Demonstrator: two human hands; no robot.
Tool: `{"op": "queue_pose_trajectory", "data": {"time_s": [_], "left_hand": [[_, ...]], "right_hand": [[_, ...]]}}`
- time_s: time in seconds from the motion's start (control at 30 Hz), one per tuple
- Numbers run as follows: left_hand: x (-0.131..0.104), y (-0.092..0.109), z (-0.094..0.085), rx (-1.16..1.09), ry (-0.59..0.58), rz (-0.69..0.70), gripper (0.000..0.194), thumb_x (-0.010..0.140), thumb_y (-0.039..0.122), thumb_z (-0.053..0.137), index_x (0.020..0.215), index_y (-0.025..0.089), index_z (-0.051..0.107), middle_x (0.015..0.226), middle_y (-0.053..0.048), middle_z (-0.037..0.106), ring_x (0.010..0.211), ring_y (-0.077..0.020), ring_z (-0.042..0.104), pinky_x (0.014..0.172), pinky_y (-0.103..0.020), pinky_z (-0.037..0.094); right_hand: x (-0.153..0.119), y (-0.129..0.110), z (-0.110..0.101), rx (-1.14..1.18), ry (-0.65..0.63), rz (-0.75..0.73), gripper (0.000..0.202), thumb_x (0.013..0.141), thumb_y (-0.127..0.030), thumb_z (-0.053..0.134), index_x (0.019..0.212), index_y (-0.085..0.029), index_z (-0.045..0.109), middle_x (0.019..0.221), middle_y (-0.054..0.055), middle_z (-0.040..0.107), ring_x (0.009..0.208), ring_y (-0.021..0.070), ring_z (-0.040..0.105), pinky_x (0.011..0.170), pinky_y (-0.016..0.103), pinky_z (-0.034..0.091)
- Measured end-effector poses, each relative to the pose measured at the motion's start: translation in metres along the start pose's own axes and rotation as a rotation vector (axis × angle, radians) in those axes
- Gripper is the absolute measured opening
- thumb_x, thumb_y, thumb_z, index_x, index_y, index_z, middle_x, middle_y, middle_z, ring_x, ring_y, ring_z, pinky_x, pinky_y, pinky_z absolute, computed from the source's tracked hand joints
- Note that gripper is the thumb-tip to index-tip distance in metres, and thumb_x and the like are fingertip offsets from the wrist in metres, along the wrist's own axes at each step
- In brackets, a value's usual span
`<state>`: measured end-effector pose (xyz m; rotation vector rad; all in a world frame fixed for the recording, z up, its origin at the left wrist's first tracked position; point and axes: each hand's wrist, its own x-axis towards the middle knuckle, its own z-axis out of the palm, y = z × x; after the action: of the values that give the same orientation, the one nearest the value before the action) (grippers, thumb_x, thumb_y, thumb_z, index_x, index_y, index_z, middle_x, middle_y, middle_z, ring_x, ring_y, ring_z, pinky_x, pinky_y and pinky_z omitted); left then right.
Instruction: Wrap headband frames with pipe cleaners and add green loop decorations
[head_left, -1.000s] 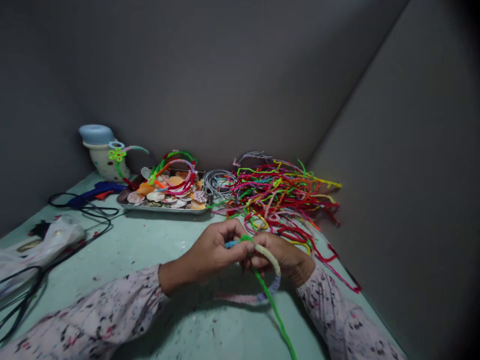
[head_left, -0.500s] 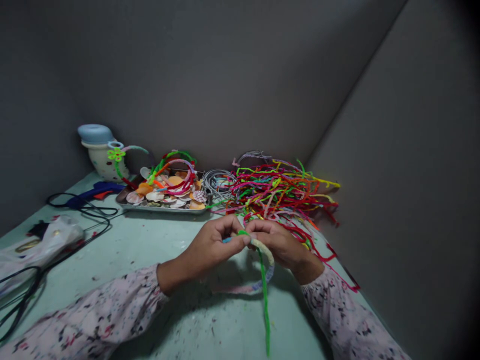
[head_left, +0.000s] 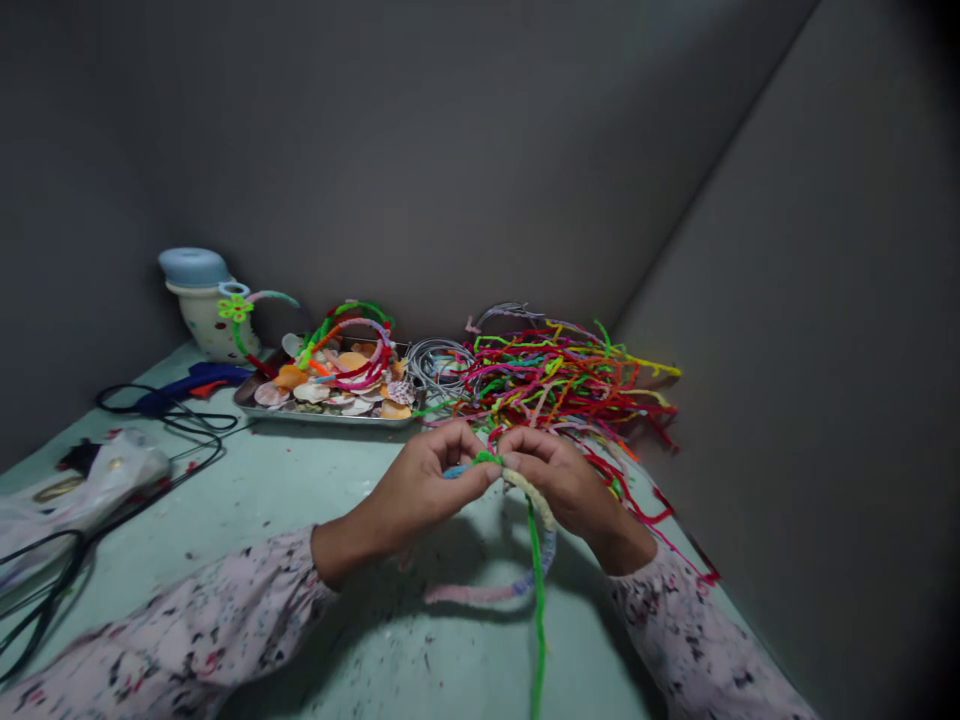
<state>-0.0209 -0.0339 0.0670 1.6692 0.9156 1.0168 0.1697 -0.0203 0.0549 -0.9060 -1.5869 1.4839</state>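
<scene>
My left hand (head_left: 439, 477) pinches a headband (head_left: 541, 508) wrapped in pastel pipe cleaner, with blue, cream, lilac and pink stretches. Its pink end curves round below my hands, above the table. Thumb and fingertips of my right hand (head_left: 562, 480) are closed at the same spot, where a green pipe cleaner (head_left: 537, 600) wraps the band. The long tail of that green strand hangs down in front of the curve. Both hands nearly touch at the fingertips, which partly hide the wrapping.
Behind my hands stands a metal tray (head_left: 337, 420) of seashells (head_left: 352, 362) with colourful headbands on top. Wire coils (head_left: 435, 365) and a heap of pipe cleaners (head_left: 562, 380) lie to its right. At left are a lidded cup (head_left: 202, 310), black cable (head_left: 180, 425) and a plastic bag (head_left: 124, 470).
The headband's lower pink end has dropped slightly. The green tail has shifted a little right, and more green wrapping shows between my fingertips. My right hand has moved slightly right.
</scene>
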Motion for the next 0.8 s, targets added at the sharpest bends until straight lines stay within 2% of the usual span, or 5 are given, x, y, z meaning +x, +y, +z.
{"op": "queue_pose_trajectory", "data": {"time_s": [0.27, 0.5, 0.63, 0.73, 0.8], "left_hand": [[0.003, -0.003, 0.000, 0.020, -0.015, -0.066, 0.019, 0.079, 0.033, 0.061, 0.074, 0.018, 0.052, 0.051, 0.009, 0.042, 0.047, -0.0068, 0.036, 0.048, -0.020, 0.029], [0.002, -0.004, 0.003, -0.082, -0.023, -0.086, 0.020, 0.084, 0.037, 0.058, 0.083, 0.018, 0.051, 0.051, 0.010, 0.039, 0.042, -0.0048, 0.031, 0.046, -0.019, 0.027], [0.002, -0.006, 0.001, -0.077, -0.039, -0.084, 0.022, 0.086, 0.039, 0.055, 0.081, 0.017, 0.052, 0.052, 0.009, 0.040, 0.043, -0.0045, 0.031, 0.045, -0.017, 0.027], [0.002, -0.006, -0.001, -0.056, -0.036, -0.067, 0.022, 0.086, 0.038, 0.055, 0.080, 0.017, 0.052, 0.054, 0.008, 0.042, 0.044, -0.0046, 0.032, 0.045, -0.017, 0.027], [0.003, -0.006, -0.001, -0.048, -0.026, -0.052, 0.021, 0.086, 0.037, 0.055, 0.081, 0.017, 0.053, 0.056, 0.008, 0.043, 0.045, -0.0048, 0.034, 0.046, -0.017, 0.028]], "right_hand": [[-0.003, -0.010, 0.006, -0.189, 0.032, -0.158, 0.016, 0.088, -0.033, 0.057, 0.082, -0.018, 0.057, 0.071, -0.003, 0.046, 0.062, 0.0098, 0.039, 0.058, 0.023, 0.032], [-0.004, -0.014, 0.009, -0.489, 0.133, -0.310, 0.014, 0.092, -0.028, 0.052, 0.084, -0.019, 0.059, 0.081, 0.000, 0.052, 0.076, 0.0129, 0.049, 0.071, 0.026, 0.038], [-0.006, -0.016, 0.013, -0.600, 0.171, -0.375, 0.013, 0.092, -0.026, 0.052, 0.084, -0.019, 0.060, 0.081, 0.001, 0.052, 0.079, 0.0142, 0.050, 0.073, 0.027, 0.038], [-0.008, -0.019, 0.014, -0.640, 0.189, -0.391, 0.013, 0.091, -0.026, 0.052, 0.084, -0.019, 0.061, 0.082, 0.001, 0.053, 0.081, 0.0151, 0.051, 0.075, 0.028, 0.038], [-0.007, -0.020, 0.012, -0.618, 0.175, -0.345, 0.013, 0.091, -0.028, 0.053, 0.085, -0.020, 0.062, 0.083, 0.002, 0.055, 0.081, 0.0154, 0.051, 0.075, 0.029, 0.039]]}}
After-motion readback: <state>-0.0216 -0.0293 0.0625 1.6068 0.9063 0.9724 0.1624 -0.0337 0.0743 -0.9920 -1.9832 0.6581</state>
